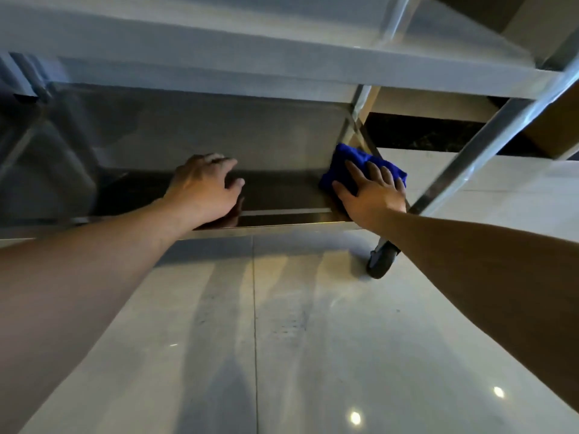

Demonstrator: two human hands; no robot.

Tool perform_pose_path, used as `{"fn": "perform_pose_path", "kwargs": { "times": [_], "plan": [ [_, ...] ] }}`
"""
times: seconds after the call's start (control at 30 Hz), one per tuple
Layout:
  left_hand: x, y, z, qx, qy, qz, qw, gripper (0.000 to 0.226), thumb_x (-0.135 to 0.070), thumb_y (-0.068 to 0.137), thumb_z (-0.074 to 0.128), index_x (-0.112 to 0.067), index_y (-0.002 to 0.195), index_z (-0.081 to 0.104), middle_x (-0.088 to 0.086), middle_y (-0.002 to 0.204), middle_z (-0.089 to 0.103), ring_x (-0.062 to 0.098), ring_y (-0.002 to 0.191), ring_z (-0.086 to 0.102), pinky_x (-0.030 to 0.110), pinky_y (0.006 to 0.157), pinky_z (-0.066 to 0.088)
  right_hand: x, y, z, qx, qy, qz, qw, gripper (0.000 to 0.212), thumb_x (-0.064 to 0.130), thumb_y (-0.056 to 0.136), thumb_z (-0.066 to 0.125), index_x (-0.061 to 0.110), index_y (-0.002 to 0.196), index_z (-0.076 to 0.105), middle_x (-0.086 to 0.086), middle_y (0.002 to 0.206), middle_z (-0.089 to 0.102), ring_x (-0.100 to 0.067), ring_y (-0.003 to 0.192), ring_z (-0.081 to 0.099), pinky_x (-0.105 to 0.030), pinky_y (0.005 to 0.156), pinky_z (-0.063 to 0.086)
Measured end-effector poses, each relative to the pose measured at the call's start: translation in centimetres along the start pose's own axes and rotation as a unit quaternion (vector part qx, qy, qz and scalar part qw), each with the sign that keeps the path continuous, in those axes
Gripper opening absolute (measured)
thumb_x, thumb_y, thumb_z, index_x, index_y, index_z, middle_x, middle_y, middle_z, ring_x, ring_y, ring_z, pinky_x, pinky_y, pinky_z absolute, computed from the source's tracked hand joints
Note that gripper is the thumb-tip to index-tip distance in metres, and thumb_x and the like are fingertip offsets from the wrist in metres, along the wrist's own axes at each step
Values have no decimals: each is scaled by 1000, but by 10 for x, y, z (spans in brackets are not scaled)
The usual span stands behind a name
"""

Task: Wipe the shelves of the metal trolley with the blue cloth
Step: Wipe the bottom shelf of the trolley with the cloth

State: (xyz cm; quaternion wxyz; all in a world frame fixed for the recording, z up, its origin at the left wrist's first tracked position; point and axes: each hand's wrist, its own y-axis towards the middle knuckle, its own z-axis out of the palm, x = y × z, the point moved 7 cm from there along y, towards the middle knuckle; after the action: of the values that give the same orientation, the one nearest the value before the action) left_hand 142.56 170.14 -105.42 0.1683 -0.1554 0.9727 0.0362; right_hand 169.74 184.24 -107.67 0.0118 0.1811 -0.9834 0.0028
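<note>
The metal trolley fills the upper half of the head view; its bottom shelf (275, 189) is a shiny steel tray under a higher shelf (250, 61). The blue cloth (354, 158) lies in the bottom shelf's right near corner. My right hand (369, 195) lies flat on the cloth, fingers spread, pressing it onto the shelf. My left hand (203, 192) rests on the shelf's front rim, fingers curled over the edge, holding the trolley.
A black caster wheel (380, 260) sits under the trolley's right front corner. A slanted steel post (488, 133) rises at the right. Glossy pale floor tiles (282, 339) spread below. A dark wall base (423, 133) runs behind.
</note>
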Motion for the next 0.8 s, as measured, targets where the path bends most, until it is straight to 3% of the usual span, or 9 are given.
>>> {"fn": "perform_pose_path", "kwargs": {
  "times": [0.2,0.4,0.8],
  "plan": [
    [-10,2,13,12,18,21,1000,57,-51,101,42,-24,151,38,6,158,37,30,144,34,52,116,31,29,-32,6,-13,18,17,1000,70,72,97,20,41,159,12,-8,167,15,-40,151,8,-64,120,1],
    [8,-6,-1,-7,39,16,999,57,-51,101,43,-25,151,38,5,158,37,29,144,34,51,117,29,104,-41,8,-9,16,-23,1000,70,73,96,19,43,158,10,-9,167,14,-43,150,8,-65,119,0],
    [155,-69,-76,-89,57,-91,990,49,-43,99,46,-22,143,50,5,147,51,28,135,44,45,112,36,356,-67,15,23,31,-245,969,70,72,94,23,46,158,6,-9,169,5,-44,151,1,-66,118,-2]
  ]
}}
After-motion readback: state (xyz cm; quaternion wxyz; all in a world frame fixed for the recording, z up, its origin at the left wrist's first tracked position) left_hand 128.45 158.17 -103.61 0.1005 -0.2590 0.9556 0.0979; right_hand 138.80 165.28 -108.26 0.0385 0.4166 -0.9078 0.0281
